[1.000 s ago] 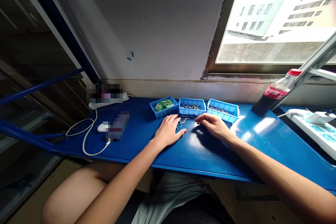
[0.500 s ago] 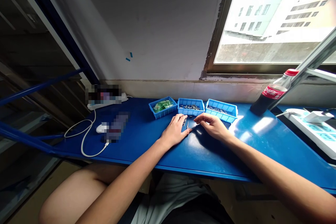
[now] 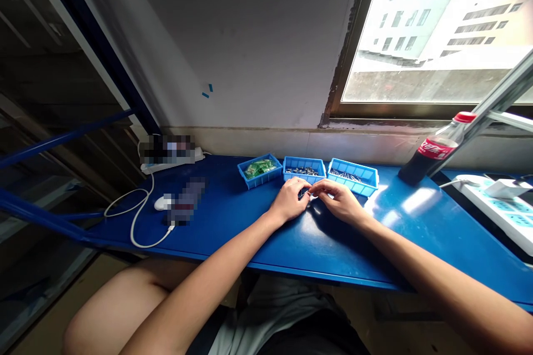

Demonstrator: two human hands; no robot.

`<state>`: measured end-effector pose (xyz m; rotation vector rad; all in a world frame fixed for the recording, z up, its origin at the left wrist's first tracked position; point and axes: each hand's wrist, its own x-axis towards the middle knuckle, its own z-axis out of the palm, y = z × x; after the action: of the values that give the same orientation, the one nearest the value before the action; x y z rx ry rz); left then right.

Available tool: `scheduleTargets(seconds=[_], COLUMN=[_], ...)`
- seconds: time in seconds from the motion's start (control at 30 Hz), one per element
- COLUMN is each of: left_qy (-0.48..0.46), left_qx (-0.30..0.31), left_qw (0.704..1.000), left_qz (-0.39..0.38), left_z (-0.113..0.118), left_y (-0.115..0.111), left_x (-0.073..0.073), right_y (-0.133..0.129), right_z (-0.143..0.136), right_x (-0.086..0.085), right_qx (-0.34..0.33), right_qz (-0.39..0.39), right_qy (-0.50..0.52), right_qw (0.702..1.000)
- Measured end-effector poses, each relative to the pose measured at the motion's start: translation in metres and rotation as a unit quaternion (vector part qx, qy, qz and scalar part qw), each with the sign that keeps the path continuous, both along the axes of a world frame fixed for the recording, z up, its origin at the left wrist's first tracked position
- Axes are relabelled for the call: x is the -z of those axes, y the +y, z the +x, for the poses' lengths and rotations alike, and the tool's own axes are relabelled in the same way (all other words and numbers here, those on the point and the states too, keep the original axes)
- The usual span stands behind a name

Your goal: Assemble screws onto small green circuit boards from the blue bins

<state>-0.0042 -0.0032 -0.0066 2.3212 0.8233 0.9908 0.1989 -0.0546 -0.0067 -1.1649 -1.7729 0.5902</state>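
Note:
My left hand (image 3: 288, 201) is curled on the blue tabletop, its thumb and fingertips brought together. My right hand (image 3: 340, 201) meets it from the other side, fingers bent in a pinch. The fingertips of both hands touch or nearly touch; whatever small thing lies between them is too small and covered to make out. Just behind the hands stands a blue bin (image 3: 306, 178) of small metal parts. To its right is a blue bin (image 3: 368, 180) with thin, long metal pieces, and on the left a blue bin (image 3: 262, 179) with green-tinted clear packets.
A cola bottle (image 3: 437, 150) leans near a metal bar at the right. White power strips lie at the far right (image 3: 506, 208) and back left (image 3: 177, 164). A white cable (image 3: 137, 222) loops across the table's left side near a blurred-out device. Behind are a wall and window.
My left hand has moved right and its fingers have closed in beside my right hand. The thin metal pieces that lay by my left hand are hidden now. My right hand stays nearly in place.

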Motion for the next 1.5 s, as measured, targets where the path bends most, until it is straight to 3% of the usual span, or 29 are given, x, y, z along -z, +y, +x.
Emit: scheduleTargets(seconds=[0.13, 0.23, 0.37, 0.43, 0.53, 0.6, 0.8, 1.2, 1.5], left_qy=[-0.06, -0.084, 0.0, 0.042, 0.097, 0.115, 0.113, 0.097, 0.012], left_qx=[-0.031, -0.064, -0.093, -0.147, -0.221, -0.238, -0.223, -0.237, -0.115], left_qw=[0.998, 0.994, 0.988, 0.978, 0.959, 0.955, 0.962, 0.959, 0.986], left_qz=[-0.012, 0.026, 0.121, 0.145, 0.149, 0.135, 0.111, 0.124, 0.119], left_z=[0.002, -0.004, -0.02, -0.03, -0.043, -0.05, -0.057, -0.047, -0.007], left_y=[0.002, 0.002, 0.003, 0.006, 0.011, 0.016, 0.021, 0.001, -0.006], left_x=[-0.006, -0.015, -0.029, -0.033, -0.033, -0.03, -0.024, -0.027, -0.049], right_y=[0.001, -0.003, -0.012, -0.014, -0.013, -0.01, -0.001, 0.008, 0.018], right_z=[0.002, -0.002, -0.017, -0.025, -0.032, -0.032, -0.025, -0.016, -0.008], right_x=[0.001, -0.002, -0.007, -0.007, -0.005, -0.003, 0.006, 0.007, 0.013], right_qx=[0.047, -0.015, -0.126, -0.162, -0.183, -0.18, -0.138, -0.095, -0.024], right_qz=[0.01, 0.065, 0.12, 0.134, 0.144, 0.147, 0.149, 0.162, 0.151], right_qy=[-0.026, -0.108, -0.207, -0.243, -0.265, -0.257, -0.211, -0.218, -0.142], right_qw=[0.999, 0.992, 0.963, 0.947, 0.936, 0.938, 0.956, 0.958, 0.978])
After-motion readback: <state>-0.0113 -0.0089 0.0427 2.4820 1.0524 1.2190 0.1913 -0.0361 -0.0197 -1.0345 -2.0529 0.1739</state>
